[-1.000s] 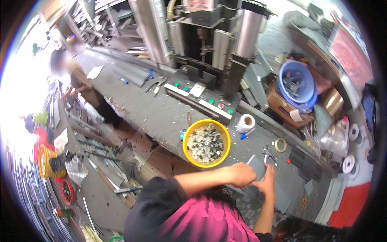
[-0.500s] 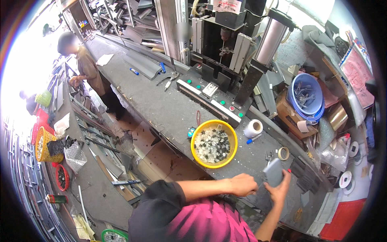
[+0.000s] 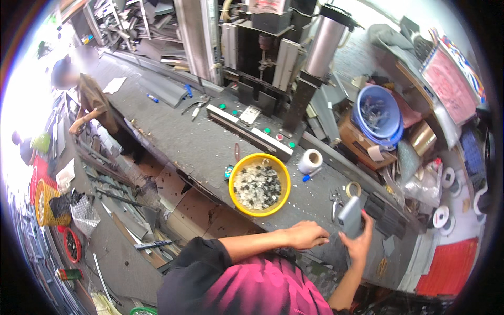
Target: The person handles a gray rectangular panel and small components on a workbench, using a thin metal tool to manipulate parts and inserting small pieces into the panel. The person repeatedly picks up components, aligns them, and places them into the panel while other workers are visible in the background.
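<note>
Holding the grey piece (image 3: 350, 218) over the tabletop (image 3: 310, 202) likely calls for steady pressure on its edges against slipping. The right hand's grip (image 3: 359, 243) is wrapped around it, thumb opposite fingers. The left hand's grip (image 3: 305, 234) is loosely curled, apart from it; I cannot tell whether it has anything. Beyond are a tape roll (image 3: 348, 188) and a yellow basin (image 3: 259, 213).

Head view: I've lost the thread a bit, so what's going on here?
The right hand holds a flat grey piece above the workbench. The left hand is to its left, apart from the piece and loosely curled; whether it holds anything small can't be told. A yellow bowl of pale and dark bits stands on the workbench, and a co-worker stands off to the left.
</note>
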A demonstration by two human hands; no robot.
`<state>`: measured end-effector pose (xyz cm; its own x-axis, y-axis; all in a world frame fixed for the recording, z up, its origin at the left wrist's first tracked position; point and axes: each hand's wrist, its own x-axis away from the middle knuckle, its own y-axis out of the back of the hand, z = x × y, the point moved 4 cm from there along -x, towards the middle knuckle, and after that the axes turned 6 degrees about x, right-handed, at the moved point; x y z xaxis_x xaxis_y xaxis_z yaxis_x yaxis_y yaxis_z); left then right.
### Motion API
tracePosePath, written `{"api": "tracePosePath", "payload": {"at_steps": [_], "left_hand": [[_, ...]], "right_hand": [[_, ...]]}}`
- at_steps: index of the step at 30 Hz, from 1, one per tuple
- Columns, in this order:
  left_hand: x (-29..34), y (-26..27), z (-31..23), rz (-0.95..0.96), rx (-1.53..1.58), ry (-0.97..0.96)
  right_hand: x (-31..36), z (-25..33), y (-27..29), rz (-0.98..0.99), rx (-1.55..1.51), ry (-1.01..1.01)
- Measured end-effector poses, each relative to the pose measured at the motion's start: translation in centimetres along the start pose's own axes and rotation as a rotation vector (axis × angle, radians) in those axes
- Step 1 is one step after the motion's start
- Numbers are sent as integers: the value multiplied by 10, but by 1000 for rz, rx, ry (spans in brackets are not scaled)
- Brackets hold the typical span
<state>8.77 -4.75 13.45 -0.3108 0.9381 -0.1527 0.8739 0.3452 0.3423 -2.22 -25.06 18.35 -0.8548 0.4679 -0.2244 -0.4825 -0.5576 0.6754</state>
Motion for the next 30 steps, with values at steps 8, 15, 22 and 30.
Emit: {"api": "tracePosePath", "payload": {"at_steps": [8, 15, 22, 30], "left_hand": [[-99, 70, 12, 469, -117, -59], [3, -9, 37, -106, 375, 192], [-44, 82, -42, 271, -449, -72], [-7, 16, 64, -171, 280, 198]], "right_hand": [[51, 21, -50, 493, 40, 61], [6, 18, 3, 68, -11, -2], [31, 14, -82, 389, 138, 126], [31, 29, -1, 188, -23, 39]]}}
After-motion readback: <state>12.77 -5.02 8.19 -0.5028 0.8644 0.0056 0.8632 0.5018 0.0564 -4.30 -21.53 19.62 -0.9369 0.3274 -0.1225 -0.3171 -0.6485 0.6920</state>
